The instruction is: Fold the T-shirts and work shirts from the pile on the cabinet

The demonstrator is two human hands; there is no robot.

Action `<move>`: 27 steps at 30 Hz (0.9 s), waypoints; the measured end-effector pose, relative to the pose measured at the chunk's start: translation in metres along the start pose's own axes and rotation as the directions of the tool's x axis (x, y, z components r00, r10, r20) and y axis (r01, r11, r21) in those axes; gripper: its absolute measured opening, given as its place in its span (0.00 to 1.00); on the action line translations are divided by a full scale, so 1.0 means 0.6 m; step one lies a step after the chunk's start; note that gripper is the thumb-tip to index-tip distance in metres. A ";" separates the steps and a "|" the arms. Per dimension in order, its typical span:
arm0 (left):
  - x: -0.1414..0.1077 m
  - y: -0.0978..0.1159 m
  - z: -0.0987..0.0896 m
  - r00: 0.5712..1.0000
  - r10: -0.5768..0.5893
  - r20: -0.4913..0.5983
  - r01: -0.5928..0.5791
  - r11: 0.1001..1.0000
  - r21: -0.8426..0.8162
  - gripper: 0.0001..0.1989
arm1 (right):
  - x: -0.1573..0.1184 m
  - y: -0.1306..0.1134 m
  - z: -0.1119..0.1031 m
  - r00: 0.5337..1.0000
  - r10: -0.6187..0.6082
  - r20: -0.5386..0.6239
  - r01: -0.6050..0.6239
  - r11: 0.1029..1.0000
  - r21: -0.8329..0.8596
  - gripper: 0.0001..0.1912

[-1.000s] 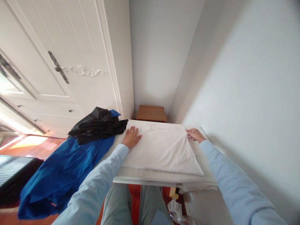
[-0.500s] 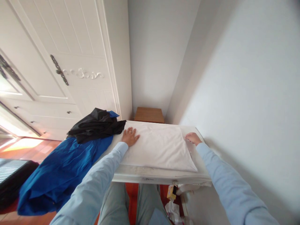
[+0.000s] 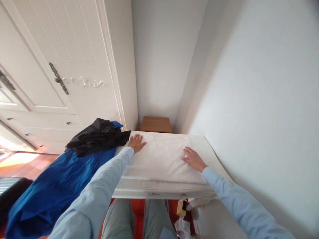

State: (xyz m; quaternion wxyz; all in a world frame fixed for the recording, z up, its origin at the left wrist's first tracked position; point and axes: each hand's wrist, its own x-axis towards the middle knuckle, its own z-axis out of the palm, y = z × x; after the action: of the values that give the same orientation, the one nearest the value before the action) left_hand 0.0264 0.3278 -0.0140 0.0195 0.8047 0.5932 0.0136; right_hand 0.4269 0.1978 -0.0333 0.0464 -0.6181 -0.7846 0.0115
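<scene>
A white cloth (image 3: 159, 156) lies spread over the white table (image 3: 159, 190), with soft wrinkles toward its right part. My left hand (image 3: 136, 143) rests flat on the cloth's left end, fingers spread, a ring on one finger. On the right part of the cloth lies my right hand (image 3: 193, 158), palm down with its fingers apart. Neither hand grips anything. Beside my left hand, a black garment (image 3: 97, 136) is heaped on a blue cloth (image 3: 59, 186) that hangs off toward the lower left.
A white wardrobe (image 3: 84, 43) stands at the left and a wall (image 3: 261, 83) runs along the right. Behind the table is a brown wooden piece (image 3: 156, 124). A yellow box (image 3: 181, 207) and a white bag (image 3: 182, 227) are below the table's front edge.
My right hand has moved left from the cloth's right edge onto the cloth, and its curled fingers have opened. My left hand remains on the cloth. The view has shifted slightly.
</scene>
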 end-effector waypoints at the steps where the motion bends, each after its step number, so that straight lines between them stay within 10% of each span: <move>1: 0.000 -0.001 0.006 1.000 -0.007 0.003 0.007 1.000 -0.005 0.37 | -0.006 0.009 0.010 1.000 0.000 -0.004 0.000 1.000 -0.001 0.31; 9: 0.002 -0.009 0.012 0.999 -0.016 0.047 0.019 0.999 -0.047 0.39 | -0.027 0.032 0.042 1.000 0.006 -0.028 -0.007 1.000 -0.009 0.33; 17: 0.018 -0.017 -0.038 0.988 0.041 0.146 -0.025 0.994 -0.108 0.31 | -0.025 0.002 -0.004 0.997 0.045 0.064 -0.040 0.996 -0.080 0.31; 22: -0.003 0.052 -0.047 0.973 0.218 0.081 -0.207 0.971 -0.123 0.38 | 0.035 -0.051 -0.069 0.986 0.053 0.158 -0.033 0.992 -0.125 0.28; 27: -0.004 0.129 -0.008 0.961 0.273 0.037 -0.266 0.955 -0.129 0.40 | 0.143 -0.156 -0.080 0.997 -0.055 -0.060 0.056 0.998 0.016 0.27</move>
State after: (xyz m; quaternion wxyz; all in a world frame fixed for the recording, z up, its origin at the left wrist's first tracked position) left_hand 0.0996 0.3028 -0.0057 0.0829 0.8753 0.4754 0.0307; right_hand 0.3204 0.2572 0.0268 0.0756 -0.5959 -0.7995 -0.0013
